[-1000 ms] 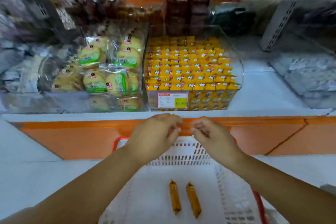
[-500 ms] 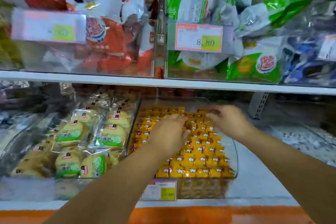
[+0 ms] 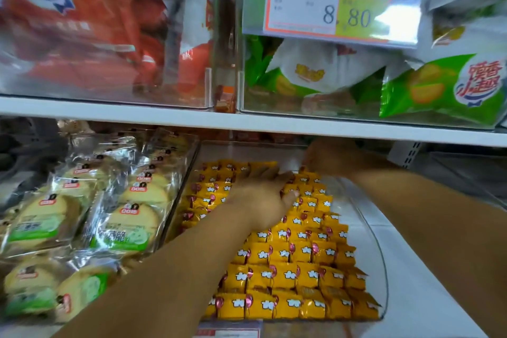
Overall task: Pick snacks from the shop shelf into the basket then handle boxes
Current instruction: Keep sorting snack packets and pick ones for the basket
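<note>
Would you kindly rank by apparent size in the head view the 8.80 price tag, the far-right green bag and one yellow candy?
1. 8.80 price tag, though nearest the camera
2. green bag, partly cut off
3. yellow candy, clearly smallest

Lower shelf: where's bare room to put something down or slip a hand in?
Bare white shelf lies right of the clear bin. Inside the bin, a bare strip runs behind the yellow snacks, beside the right hand. Elsewhere crowded: snacks fill the bin, cake packets pack the left.
</note>
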Action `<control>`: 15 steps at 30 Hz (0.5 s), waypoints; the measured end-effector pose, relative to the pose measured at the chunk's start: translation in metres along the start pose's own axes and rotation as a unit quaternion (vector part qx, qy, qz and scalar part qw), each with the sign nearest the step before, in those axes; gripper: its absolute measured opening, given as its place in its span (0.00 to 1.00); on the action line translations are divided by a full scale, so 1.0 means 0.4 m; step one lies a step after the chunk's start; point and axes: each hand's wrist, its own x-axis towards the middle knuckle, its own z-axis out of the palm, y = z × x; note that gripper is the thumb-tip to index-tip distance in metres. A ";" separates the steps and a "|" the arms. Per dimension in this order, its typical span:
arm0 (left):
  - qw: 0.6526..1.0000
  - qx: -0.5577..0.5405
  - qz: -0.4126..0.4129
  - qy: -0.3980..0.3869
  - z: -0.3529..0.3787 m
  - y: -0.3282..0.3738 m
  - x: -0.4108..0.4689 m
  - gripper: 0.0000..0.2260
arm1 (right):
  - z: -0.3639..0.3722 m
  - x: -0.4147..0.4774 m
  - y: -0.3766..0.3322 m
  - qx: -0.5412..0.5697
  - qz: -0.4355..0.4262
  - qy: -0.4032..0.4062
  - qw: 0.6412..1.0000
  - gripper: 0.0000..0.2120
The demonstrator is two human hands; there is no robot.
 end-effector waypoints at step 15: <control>0.980 -0.183 -0.020 0.076 -0.058 0.047 -0.187 0.29 | 0.006 -0.360 -0.140 0.266 0.016 0.295 0.918 0.07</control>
